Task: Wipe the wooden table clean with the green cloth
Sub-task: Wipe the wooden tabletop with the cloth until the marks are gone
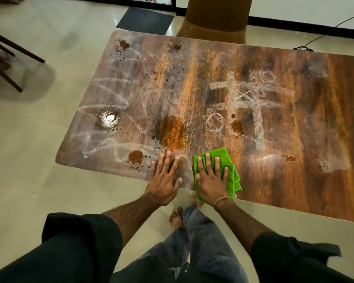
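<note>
Green cloth point(223, 157) pinned under spread right hand point(212, 180), near edge of stained wooden table point(294, 184); left hand point(164, 182) flat, fingers spread, just beside.

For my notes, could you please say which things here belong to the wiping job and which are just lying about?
Job: green cloth, wooden table, brown stains, chalk marks, right hand, left hand.
Lying about: brown chair, dark mat, black cable.
</note>
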